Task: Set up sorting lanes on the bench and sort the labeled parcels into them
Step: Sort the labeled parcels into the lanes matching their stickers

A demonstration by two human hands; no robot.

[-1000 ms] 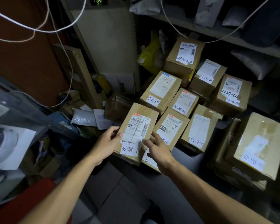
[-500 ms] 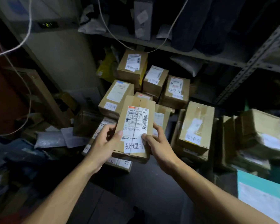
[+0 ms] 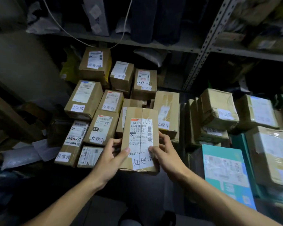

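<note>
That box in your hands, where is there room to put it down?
The held box, gripped by the left hand and right hand, has bare dark surface just below it. Behind, brown boxes sit packed together; rightward the teal parcel and stacked boxes crowd in.

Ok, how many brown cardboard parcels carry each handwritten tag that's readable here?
Brown cardboard parcels tagged 处理中: 4 (one held by left hand and right hand)
Parcels tagged 已完成: 2
Parcels tagged 异常件: 2
Parcels tagged 待处理: 2
Total: 10; the other parcels' tags are hidden or blurred.
</note>
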